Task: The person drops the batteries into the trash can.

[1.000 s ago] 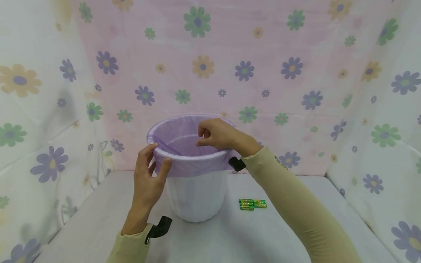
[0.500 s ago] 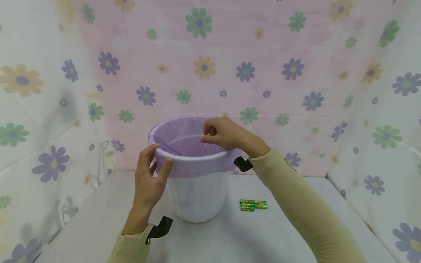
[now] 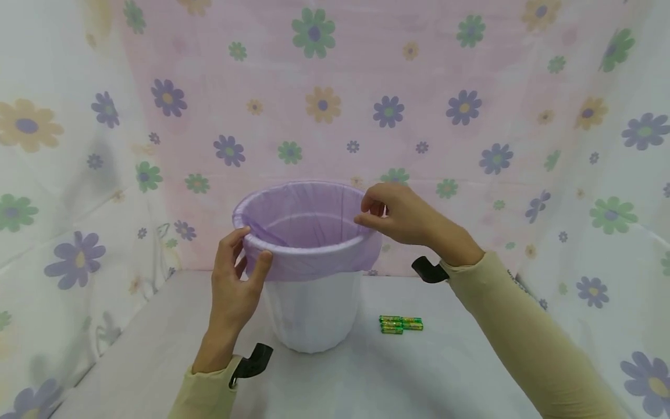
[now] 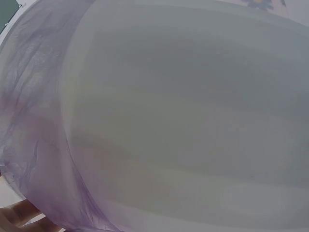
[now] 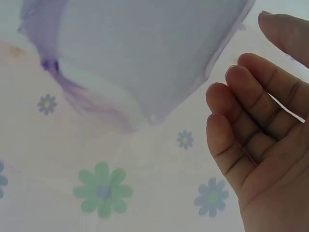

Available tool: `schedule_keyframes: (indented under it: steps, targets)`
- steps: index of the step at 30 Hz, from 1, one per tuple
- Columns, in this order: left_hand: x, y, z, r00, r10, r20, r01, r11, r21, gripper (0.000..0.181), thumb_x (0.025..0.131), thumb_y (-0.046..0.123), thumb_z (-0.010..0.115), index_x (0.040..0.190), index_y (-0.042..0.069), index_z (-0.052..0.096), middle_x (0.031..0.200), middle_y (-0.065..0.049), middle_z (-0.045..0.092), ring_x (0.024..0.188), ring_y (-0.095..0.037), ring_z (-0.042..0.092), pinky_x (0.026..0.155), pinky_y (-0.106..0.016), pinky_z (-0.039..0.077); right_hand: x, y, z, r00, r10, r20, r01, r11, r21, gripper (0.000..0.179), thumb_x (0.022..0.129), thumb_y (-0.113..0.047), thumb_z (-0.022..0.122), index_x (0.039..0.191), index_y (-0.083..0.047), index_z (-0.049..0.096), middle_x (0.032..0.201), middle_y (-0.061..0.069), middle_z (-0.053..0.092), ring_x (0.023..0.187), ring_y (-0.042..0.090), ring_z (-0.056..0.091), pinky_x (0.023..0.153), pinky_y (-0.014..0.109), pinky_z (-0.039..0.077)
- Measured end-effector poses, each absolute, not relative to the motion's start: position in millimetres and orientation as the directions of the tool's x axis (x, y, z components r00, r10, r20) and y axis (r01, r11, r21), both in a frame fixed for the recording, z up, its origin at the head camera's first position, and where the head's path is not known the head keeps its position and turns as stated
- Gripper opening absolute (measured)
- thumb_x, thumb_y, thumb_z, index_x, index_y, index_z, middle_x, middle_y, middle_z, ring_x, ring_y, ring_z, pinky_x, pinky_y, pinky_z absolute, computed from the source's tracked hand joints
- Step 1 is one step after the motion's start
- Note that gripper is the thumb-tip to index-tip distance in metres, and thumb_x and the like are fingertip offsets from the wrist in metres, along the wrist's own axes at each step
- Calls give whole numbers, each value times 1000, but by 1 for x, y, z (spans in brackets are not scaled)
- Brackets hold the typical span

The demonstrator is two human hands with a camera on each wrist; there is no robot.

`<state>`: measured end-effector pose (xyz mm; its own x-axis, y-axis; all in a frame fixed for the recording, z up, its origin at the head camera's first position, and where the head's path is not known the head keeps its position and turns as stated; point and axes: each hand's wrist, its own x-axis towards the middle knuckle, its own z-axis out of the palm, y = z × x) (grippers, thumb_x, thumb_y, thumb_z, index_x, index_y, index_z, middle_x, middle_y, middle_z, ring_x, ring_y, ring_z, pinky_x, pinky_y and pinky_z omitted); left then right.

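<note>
A white trash bin stands upright on the table, lined with a thin purple garbage bag folded outward over its rim. My left hand holds the bin's left side just at the rim, thumb on the front and fingertips at the edge, against the bag. In the left wrist view its fingers show beside the bag's folded edge. Near the right rim is my right hand, fingers loosely bent. The right wrist view shows nothing between thumb and fingers, apart from the bag.
Several small green-and-gold batteries lie in a group on the white table, right of the bin. Flower-printed cloth encloses the back and both sides. A black wrist camera mount is on each sleeve.
My right hand has moved rightward, from over the bin's opening to its right rim. The left hand keeps its hold, and the bin and batteries stay put.
</note>
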<state>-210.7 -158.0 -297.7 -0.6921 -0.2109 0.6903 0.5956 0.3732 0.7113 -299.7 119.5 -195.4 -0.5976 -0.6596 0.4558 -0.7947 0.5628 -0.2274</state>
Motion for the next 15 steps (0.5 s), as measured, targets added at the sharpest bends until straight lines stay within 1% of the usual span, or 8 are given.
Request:
schedule_keyframes:
  steps: [4,7,10,15]
  targets:
    - [-224,-167,-310,-684,-210,699,605,373,704,51,87,7,67,134,7,46,138,-11,43,132,-32,40,103,-56,37,-295,137,-203,-595,-646,478,-790,579,-201,13,90,-25,66,92,-12,63,82,-4,57,75,12,51,69,30,46]
    - [-232,-172,-318,-676,-207,707,612,376,695,53,87,11,68,135,13,46,138,-7,44,133,-29,39,102,-55,38,-293,148,-212,-596,-638,487,-788,582,-201,14,91,-26,66,93,-13,63,82,-5,57,75,11,51,68,30,46]
    - [-233,-172,-319,-673,-205,711,616,377,692,52,88,13,68,135,15,47,138,-5,44,133,-29,39,102,-55,38,-291,158,-223,-593,-639,490,-790,580,-199,13,90,-25,67,93,-12,64,82,-6,57,74,10,51,67,30,47]
    - [-233,-172,-319,-674,-206,710,615,376,693,51,88,13,67,135,15,47,138,-4,44,133,-28,39,103,-54,38,-290,169,-245,-577,-650,495,-802,567,-191,12,88,-21,69,92,-11,64,81,-7,56,74,8,51,66,29,49]
